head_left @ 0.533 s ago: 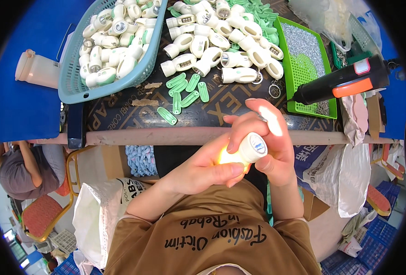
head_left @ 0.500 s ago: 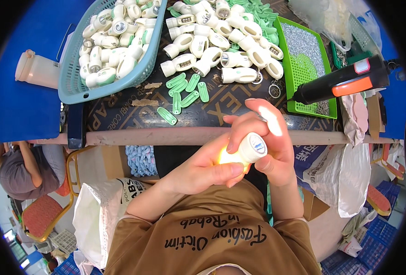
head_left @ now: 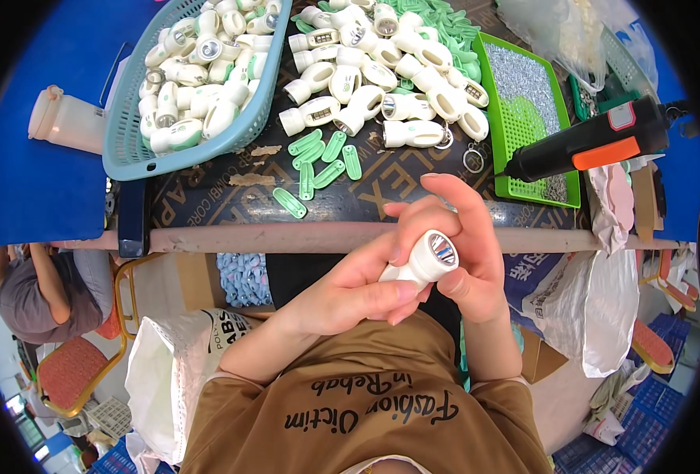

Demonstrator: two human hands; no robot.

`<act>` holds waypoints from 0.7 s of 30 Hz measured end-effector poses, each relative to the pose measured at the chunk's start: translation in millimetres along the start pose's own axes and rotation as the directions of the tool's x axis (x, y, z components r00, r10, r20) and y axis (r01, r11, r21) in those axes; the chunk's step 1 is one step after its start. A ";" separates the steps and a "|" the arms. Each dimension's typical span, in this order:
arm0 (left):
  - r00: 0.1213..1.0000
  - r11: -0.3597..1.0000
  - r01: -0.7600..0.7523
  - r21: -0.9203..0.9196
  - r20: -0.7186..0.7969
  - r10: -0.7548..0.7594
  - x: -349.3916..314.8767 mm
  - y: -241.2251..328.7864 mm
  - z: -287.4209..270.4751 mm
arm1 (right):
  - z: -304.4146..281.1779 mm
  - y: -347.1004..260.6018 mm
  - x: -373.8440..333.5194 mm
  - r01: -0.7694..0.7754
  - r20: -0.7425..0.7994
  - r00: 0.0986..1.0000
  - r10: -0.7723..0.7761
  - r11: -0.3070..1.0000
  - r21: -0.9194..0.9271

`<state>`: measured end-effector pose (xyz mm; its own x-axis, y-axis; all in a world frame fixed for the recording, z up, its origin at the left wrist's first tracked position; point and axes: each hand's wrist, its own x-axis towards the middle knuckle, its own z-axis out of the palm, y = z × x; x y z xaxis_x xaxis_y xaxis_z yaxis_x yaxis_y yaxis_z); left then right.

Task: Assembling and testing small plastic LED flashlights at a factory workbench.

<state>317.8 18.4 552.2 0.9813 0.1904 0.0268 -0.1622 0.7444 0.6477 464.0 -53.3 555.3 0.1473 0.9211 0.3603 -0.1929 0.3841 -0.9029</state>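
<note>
Two hands hold one little white torch

The left hand (head_left: 348, 294) grips the torch (head_left: 422, 261) body; the right hand (head_left: 464, 245), fingers now curled round its shiny front, has turned it up, below the table (head_left: 326, 235) edge.

Bright, even light falls from above, with soft shadows only under the brown table edge (head_left: 350, 235). The reflective lens of the small cream plastic torch (head_left: 422, 261) glints sharply. Fisheye distortion bends straight edges toward a black circular rim, where detail softens.
</note>
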 end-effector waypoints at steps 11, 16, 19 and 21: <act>1.000 1.000 0.019 0.021 -0.015 -0.018 0.6 2.6 -1.6 | 1.5 1.1 0.8 -0.005 -0.023 1.000 0.004 0.999 -0.039; 1.000 1.000 0.001 -0.012 -0.012 -0.001 -0.7 2.8 -2.0 | 1.6 -2.1 -2.7 -0.050 -0.022 0.998 0.051 0.998 0.035; 0.961 0.950 -0.057 0.308 -0.242 0.136 -9.4 26.1 0.5 | -2.8 -0.3 0.2 -0.035 -0.079 0.996 0.050 0.983 0.180; 0.769 0.359 -0.170 0.918 -0.104 0.630 -16.5 59.7 -14.8 | -16.7 1.4 0.3 -0.027 -0.173 0.985 -0.012 0.975 -0.222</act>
<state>290.4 69.2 579.2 0.6418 0.6825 0.3496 -0.1303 -0.3522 0.9268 480.0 -53.6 550.2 0.3156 0.8913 0.3254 0.0233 0.3356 -0.9417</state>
